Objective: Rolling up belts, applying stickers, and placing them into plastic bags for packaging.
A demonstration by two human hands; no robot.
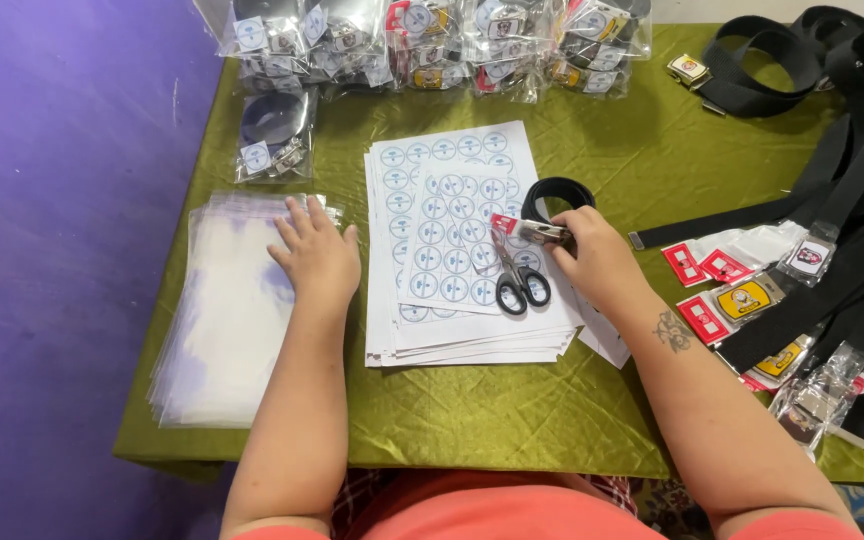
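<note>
My right hand point(597, 258) is closed around a rolled black belt point(555, 192), fingers curled over the coil and its metal buckle point(542, 232), which juts leftward from my fingertips with a small red-and-white tag point(503, 223) at its end. The coil sits above the far right part of a stack of white sticker sheets point(452, 230), each sheet printed with rows of round blue-and-white labels. A pair of black-handled scissors point(517, 280) lies on that stack, just left of my right hand, handles toward the near edge.

My left hand point(317, 255) lies flat and open, palm down, fingers spread on the far right corner of a pile of clear plastic bags point(222, 320); it grips nothing. The pile lies left of the sticker sheets, on the left side of the olive-green tablecloth point(552, 420).

Beyond the pile, one bagged belt point(274, 135) lies alone; along the far edge, a row of filled bags point(422, 40) holds coiled belts with round labels. To the right, well apart from my hands, loose black belts point(832, 170) sprawl with buckles and red tags point(722, 290) attached. A purple wall point(52, 250) borders the table on the left.
</note>
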